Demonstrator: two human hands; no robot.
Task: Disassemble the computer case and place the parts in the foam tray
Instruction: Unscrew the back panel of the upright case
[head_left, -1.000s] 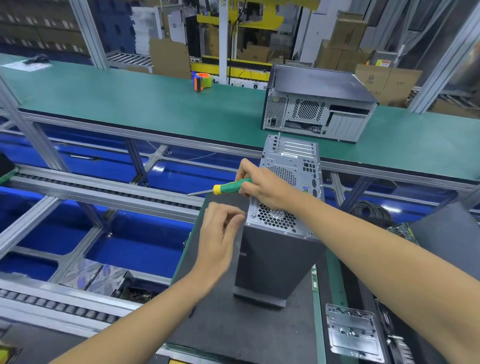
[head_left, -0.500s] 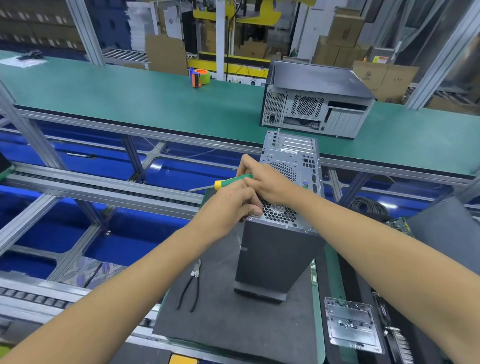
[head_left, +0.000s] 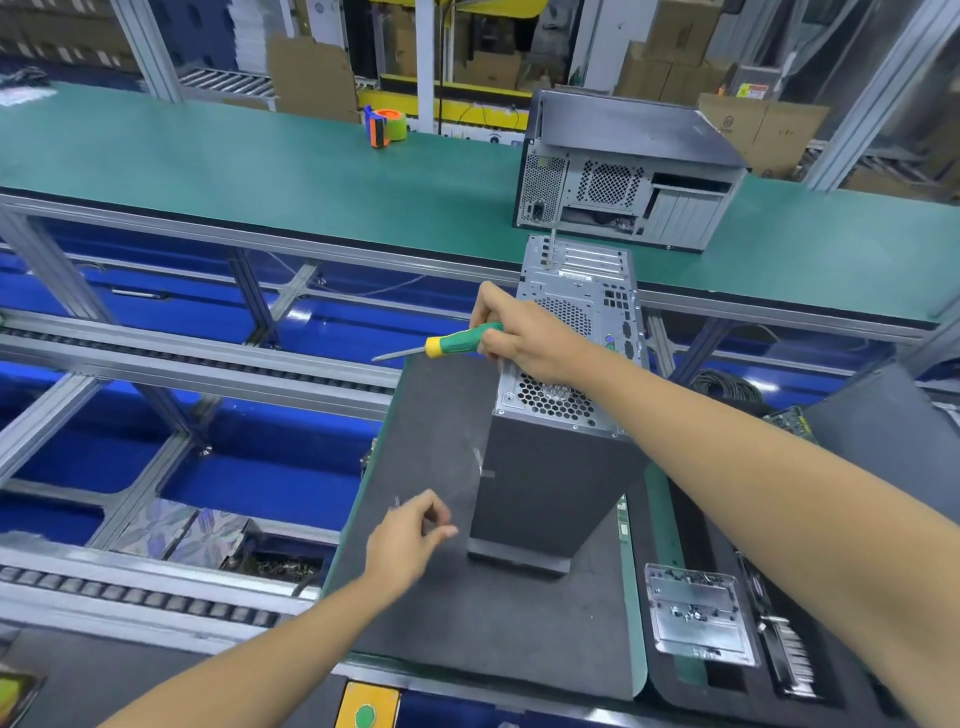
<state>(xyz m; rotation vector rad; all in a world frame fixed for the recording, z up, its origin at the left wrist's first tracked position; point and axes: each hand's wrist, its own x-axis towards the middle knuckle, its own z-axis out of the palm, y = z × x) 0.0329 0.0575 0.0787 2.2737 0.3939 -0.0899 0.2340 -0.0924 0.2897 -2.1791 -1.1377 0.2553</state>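
Observation:
A dark grey computer case (head_left: 550, 488) stands on end on a grey foam mat (head_left: 493, 629), its perforated rear panel (head_left: 576, 332) facing up. My right hand (head_left: 530, 338) rests on that panel and grips a green and yellow screwdriver (head_left: 447, 345), whose tip points left, off the case. My left hand (head_left: 410, 540) hovers low beside the case's left wall, fingers curled, pinching what looks like a small screw (head_left: 395, 503). A black foam tray (head_left: 727, 691) lies at the right with a metal plate (head_left: 696, 613) in it, strewn with several screws.
A second computer case (head_left: 623, 171) and a tape dispenser (head_left: 385, 124) sit on the green bench (head_left: 234, 171) behind. Blue bins and roller rails run to the left. A dark panel (head_left: 883, 436) leans at the right, with a cable coil (head_left: 727, 387) behind it.
My left hand left the top left corner of the rear panel and dropped down beside the case. My right hand and the screwdriver stayed on the panel.

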